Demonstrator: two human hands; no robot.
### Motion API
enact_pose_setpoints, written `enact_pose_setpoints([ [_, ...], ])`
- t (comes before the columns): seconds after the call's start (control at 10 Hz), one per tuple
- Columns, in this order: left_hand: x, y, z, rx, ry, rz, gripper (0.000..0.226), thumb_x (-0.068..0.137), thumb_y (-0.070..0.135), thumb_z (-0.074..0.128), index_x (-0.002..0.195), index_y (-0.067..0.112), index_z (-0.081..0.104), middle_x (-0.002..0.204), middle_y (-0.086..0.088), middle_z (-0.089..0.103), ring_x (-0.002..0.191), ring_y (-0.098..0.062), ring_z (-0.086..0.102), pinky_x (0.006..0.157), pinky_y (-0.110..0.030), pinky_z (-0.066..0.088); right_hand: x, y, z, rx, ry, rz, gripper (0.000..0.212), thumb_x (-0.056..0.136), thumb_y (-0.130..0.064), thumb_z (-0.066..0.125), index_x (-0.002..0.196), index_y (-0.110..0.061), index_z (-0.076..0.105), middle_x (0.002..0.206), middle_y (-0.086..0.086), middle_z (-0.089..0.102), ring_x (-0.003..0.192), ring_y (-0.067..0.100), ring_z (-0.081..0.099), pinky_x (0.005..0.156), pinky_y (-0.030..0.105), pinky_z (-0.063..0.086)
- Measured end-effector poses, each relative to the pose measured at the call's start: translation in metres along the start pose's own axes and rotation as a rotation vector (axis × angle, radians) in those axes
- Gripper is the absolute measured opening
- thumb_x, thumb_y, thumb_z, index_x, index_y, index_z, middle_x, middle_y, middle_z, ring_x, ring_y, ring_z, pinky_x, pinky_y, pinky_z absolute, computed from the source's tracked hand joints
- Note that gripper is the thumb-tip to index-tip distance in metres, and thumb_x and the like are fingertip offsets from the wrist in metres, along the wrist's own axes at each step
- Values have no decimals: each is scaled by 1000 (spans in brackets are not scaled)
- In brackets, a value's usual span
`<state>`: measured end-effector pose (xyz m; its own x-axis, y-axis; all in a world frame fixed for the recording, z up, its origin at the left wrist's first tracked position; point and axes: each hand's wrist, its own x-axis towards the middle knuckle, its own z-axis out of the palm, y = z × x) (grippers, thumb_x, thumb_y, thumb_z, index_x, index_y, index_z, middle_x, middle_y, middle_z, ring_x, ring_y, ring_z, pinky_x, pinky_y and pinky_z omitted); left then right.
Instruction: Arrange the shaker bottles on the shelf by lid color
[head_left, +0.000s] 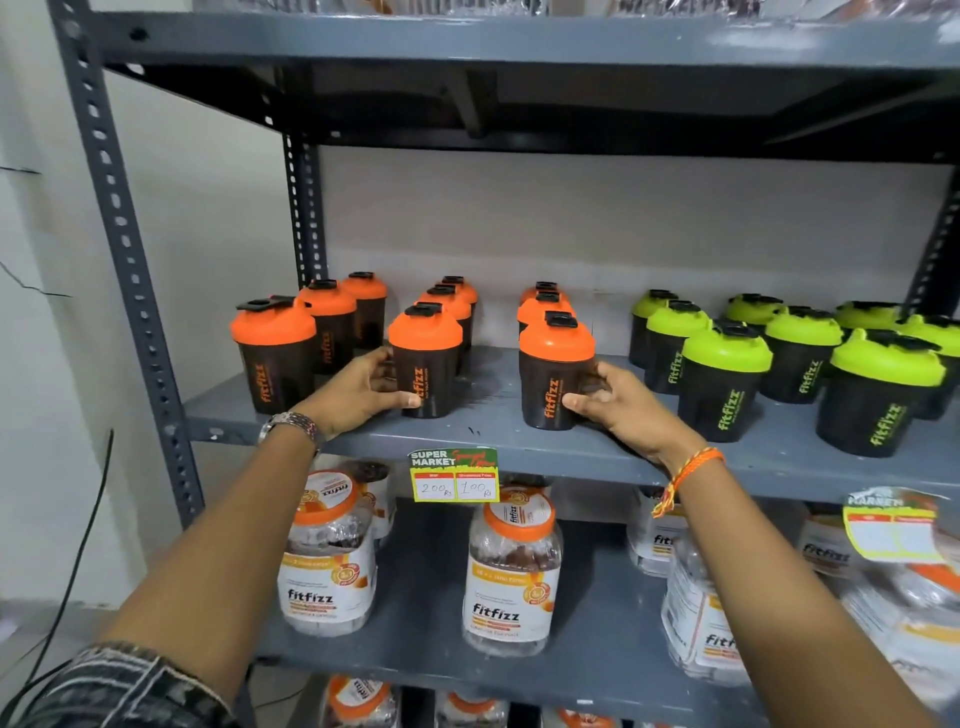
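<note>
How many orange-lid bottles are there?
9 orange-lid bottles, in three front-to-back rows of three: left row, middle row, right row. None looks hidden.

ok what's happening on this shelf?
A person is lining up shaker bottles by lid colour. The left hand grips the front bottle of the middle orange row; the right hand grips the front bottle of the right orange row. Orange lids sit left, the green-lidded bottles right, all upright on the grey shelf.
</note>
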<state>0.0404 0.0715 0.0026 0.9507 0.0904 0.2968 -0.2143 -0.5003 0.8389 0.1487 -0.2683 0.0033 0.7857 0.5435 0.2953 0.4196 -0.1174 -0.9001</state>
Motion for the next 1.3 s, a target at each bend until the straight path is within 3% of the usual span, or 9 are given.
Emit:
enact_pose_setpoints([
  [0.1,-1,0,2,26,0,0,60,81,14,78,132,29,51,124,0,70,116,-11,66,101,-27,49,-5,-1,4,-26,11,-17,43,93,-7,66,133,-8,51,125,12,70,114,17,68,102,35,52],
  [0.2,-2,1,3,35,7,4,61,81,13,78,134,25,51,122,0,71,112,-9,67,93,-17,51,-6,-2,6,-53,29,-26,43,93,-10,67,133,-10,51,121,11,72,111,15,70,102,37,53],
  [0.3,-3,3,3,41,7,4,60,81,12,77,132,26,50,121,2,70,107,-3,68,85,-11,51,-7,-3,7,-89,39,-33,44,92,-14,68,133,-10,52,120,10,73,110,15,70,102,38,53],
  [0.6,-2,2,3,38,5,2,57,82,7,76,130,27,51,119,4,69,100,3,69,82,-8,51,-12,-6,7,-153,37,-46,47,93,-17,68,136,-8,50,124,13,71,114,18,68,102,39,53],
  [1.0,-3,2,1,53,-8,-9,66,81,11,77,140,19,48,127,-1,68,110,-5,68,87,-13,51,-14,-7,7,-167,23,-36,48,94,-18,67,137,-9,50,125,12,71,114,16,69,102,37,53],
  [1.2,-6,6,2,33,-19,-44,73,75,13,82,136,26,45,124,4,65,116,-5,61,111,-36,46,-15,-9,6,-171,18,-9,48,94,-20,67,138,-10,50,126,11,71,114,17,69,105,44,51],
  [1.3,-11,14,2,-19,7,-18,111,53,44,92,146,22,36,129,11,58,121,-3,56,112,-35,43,-18,-13,8,-148,37,-23,55,92,-21,70,142,-12,47,134,10,65,120,21,65,106,48,50],
])
